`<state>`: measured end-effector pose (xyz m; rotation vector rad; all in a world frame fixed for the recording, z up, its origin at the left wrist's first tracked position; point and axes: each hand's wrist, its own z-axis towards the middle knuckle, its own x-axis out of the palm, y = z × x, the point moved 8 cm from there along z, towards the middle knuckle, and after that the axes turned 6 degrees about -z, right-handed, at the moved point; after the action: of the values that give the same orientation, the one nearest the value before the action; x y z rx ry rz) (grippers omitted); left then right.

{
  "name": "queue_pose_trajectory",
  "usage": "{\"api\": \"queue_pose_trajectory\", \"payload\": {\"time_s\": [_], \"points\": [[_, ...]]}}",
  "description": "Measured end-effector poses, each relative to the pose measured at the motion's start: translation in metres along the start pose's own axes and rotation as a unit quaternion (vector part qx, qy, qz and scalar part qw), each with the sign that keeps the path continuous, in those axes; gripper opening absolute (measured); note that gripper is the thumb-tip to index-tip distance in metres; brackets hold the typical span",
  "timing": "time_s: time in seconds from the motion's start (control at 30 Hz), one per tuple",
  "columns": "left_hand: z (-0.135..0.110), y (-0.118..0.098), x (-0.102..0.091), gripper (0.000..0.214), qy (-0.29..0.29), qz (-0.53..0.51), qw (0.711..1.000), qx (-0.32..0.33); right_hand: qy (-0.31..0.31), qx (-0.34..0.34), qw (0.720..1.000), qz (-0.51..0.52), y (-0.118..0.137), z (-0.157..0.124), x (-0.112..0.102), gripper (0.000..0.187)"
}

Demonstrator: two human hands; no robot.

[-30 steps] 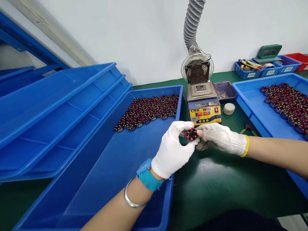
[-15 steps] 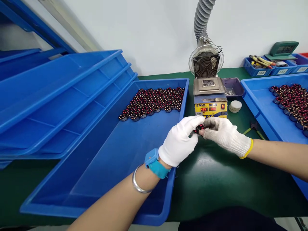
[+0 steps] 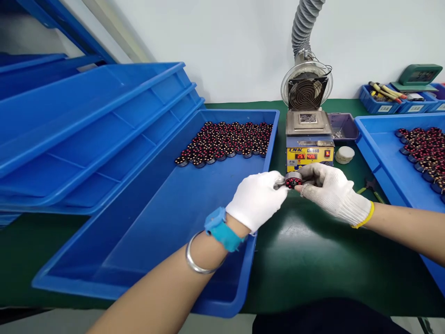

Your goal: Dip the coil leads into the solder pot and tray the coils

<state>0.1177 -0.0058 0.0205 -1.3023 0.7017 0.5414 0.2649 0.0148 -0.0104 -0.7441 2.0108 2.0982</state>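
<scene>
A small round motor stator (image 3: 294, 180), with a silver-grey rim and red and black windings, is held between my two gloved hands in front of the solder pot (image 3: 309, 139). My left hand (image 3: 257, 197), in a white glove, is closed with its fingertips at the stator's left side. My right hand (image 3: 325, 188), in a knitted glove with a yellow cuff, pinches the right side, thumb bare at the tip. The stator is tilted, its red side facing me. Many similar stators (image 3: 229, 141) stand packed at the far end of the blue tray (image 3: 156, 204) on the left.
Another blue tray (image 3: 378, 148) with stators stands on the right. Green-handled cutters (image 3: 371, 186), a round white container (image 3: 345, 154) and a purple bin (image 3: 342, 125) lie nearby. An exhaust hose (image 3: 306, 28) rises behind the pot. Stacked blue trays (image 3: 104, 120) lean at left.
The stator has been turned and its silver-grey rim now shows above the red windings. My left fingers have drawn together at its side. The view has shifted slightly left.
</scene>
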Motion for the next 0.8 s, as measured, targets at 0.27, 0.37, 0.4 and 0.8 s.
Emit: {"api": "queue_pose_trajectory", "payload": {"time_s": [0.27,0.37,0.4,0.8], "points": [[0.005,0.000,-0.025,0.040,0.041,-0.251,0.967,-0.026,-0.009,0.073,0.996,0.053,0.005,-0.001,-0.008,0.022],[0.007,0.003,-0.011,0.049,0.022,-0.236,0.971,-0.019,0.019,0.062,0.995,0.073,0.007,-0.002,-0.004,0.022],[0.006,0.003,-0.005,0.051,0.031,-0.239,0.970,-0.021,0.028,0.056,0.995,0.076,0.007,-0.002,-0.002,0.023],[0.004,0.003,-0.015,0.046,-0.037,-0.211,0.977,-0.020,0.044,0.059,0.997,0.006,0.006,-0.006,0.001,0.019]]}}
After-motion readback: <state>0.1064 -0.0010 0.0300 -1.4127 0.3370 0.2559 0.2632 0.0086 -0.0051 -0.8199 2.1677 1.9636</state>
